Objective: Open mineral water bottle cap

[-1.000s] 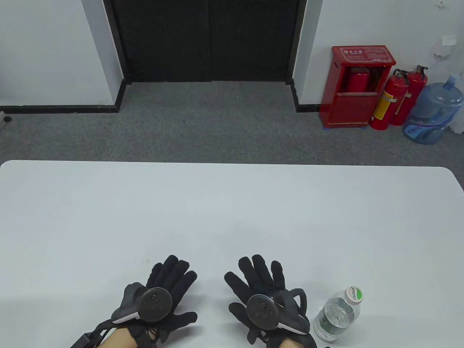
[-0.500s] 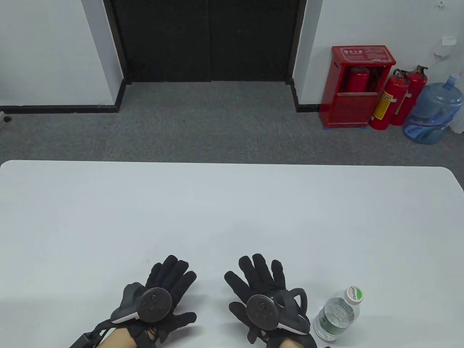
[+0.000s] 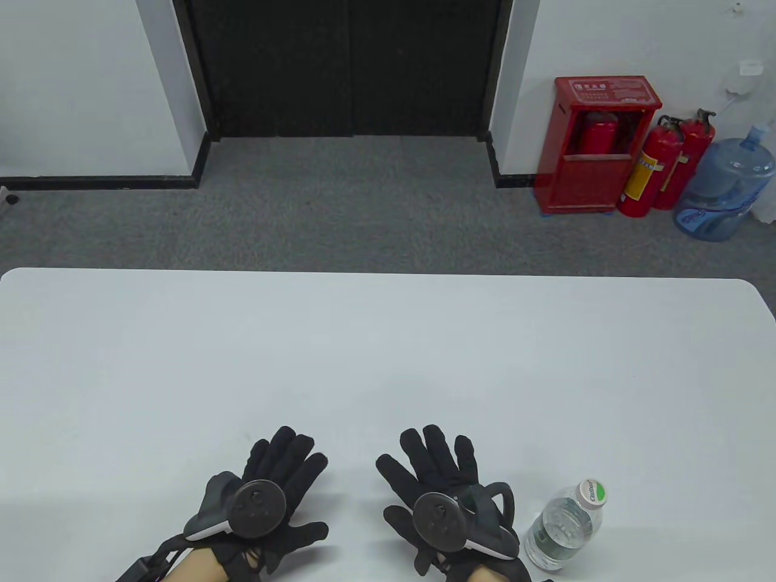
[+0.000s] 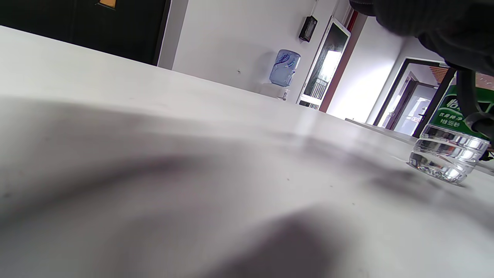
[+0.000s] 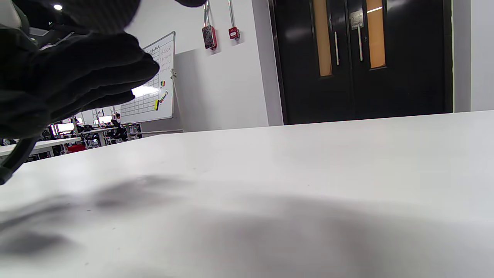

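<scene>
A clear mineral water bottle point(image 3: 561, 526) with a white and green cap point(image 3: 592, 491) stands upright on the white table point(image 3: 388, 364), near the front edge at the right. Its base and green label also show in the left wrist view point(image 4: 444, 154). My left hand point(image 3: 285, 479) is spread flat, palm down, over the table at the front centre-left. My right hand point(image 3: 433, 470) is spread flat beside it, just left of the bottle and apart from it. Both hands hold nothing.
Beyond the table's far edge lies grey carpet. A red extinguisher cabinet point(image 3: 600, 142), two fire extinguishers point(image 3: 664, 167) and a blue water jug point(image 3: 724, 185) stand at the back right wall. A black double door point(image 3: 348, 66) is at the back.
</scene>
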Action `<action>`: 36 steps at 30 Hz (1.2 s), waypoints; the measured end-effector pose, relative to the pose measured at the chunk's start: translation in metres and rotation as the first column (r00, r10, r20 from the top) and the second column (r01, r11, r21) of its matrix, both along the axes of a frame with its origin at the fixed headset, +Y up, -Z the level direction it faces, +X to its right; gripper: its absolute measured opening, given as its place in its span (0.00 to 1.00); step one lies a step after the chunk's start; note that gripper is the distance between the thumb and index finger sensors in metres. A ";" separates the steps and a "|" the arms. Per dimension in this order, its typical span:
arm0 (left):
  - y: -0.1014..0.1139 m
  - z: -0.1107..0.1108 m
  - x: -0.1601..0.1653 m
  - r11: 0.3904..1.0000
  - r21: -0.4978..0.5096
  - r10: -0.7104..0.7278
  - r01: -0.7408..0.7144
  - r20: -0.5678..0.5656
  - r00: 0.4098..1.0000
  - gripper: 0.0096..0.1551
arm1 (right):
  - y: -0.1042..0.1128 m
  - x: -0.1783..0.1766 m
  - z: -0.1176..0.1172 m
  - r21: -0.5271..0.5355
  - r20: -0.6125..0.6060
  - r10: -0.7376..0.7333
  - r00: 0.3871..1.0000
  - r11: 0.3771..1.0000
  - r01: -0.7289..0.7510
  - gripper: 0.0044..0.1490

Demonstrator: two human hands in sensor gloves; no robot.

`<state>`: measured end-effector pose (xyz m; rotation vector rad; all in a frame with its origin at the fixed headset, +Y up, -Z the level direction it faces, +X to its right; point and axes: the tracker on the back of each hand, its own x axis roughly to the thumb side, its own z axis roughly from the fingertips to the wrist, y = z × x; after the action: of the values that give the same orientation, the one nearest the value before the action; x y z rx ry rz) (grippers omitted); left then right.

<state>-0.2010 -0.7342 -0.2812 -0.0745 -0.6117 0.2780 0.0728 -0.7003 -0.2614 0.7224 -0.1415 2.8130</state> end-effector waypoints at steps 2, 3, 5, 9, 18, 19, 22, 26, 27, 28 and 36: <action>0.000 0.000 0.000 1.000 0.006 -0.006 0.006 -0.001 1.000 0.57 | 0.001 -0.002 0.001 -0.006 -0.004 0.016 1.000 1.000 -0.016 0.47; 0.000 0.000 0.000 1.000 0.006 -0.006 0.006 0.000 1.000 0.57 | 0.002 -0.002 0.002 -0.002 -0.005 0.022 1.000 1.000 -0.022 0.47; 0.001 0.000 0.000 1.000 0.013 -0.005 0.005 0.000 1.000 0.57 | 0.003 -0.005 0.003 -0.002 -0.013 0.053 0.998 0.999 -0.053 0.46; 0.001 0.000 -0.001 1.000 0.020 -0.003 0.003 0.002 1.000 0.57 | 0.011 -0.013 0.004 -0.013 -0.012 0.125 0.992 0.992 -0.126 0.46; -0.001 0.002 0.001 1.000 0.021 -0.018 0.018 0.010 1.000 0.57 | 0.072 -0.024 0.019 -0.001 -0.003 0.306 0.952 0.952 -0.306 0.45; -0.001 0.003 0.001 1.000 0.021 -0.020 0.020 0.011 1.000 0.57 | 0.085 -0.022 0.023 0.012 0.004 0.313 0.950 0.950 -0.313 0.45; -0.001 0.003 0.001 1.000 0.020 -0.021 0.021 0.011 1.000 0.57 | 0.113 -0.011 0.031 0.051 0.031 0.321 0.947 0.945 -0.322 0.44; -0.001 0.003 0.001 1.000 0.019 -0.023 0.023 0.009 1.000 0.57 | 0.143 0.013 0.037 0.107 0.086 0.316 0.945 0.940 -0.324 0.44; -0.001 0.003 0.002 1.000 0.019 -0.024 0.023 0.008 1.000 0.57 | 0.150 0.024 0.037 0.105 0.113 0.309 0.944 0.941 -0.320 0.44; -0.001 0.003 0.002 1.000 0.018 -0.025 0.025 0.008 1.000 0.57 | 0.153 0.032 0.037 0.098 0.131 0.305 0.943 0.943 -0.318 0.44; -0.003 0.002 0.002 0.999 0.007 -0.034 0.034 0.004 0.999 0.57 | 0.148 0.108 0.022 -0.030 0.283 0.307 0.909 0.950 -0.311 0.43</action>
<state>-0.1991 -0.7369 -0.2788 -0.0783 -0.6150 0.2431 0.1807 -0.5525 -0.2392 0.3624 -0.1053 3.2131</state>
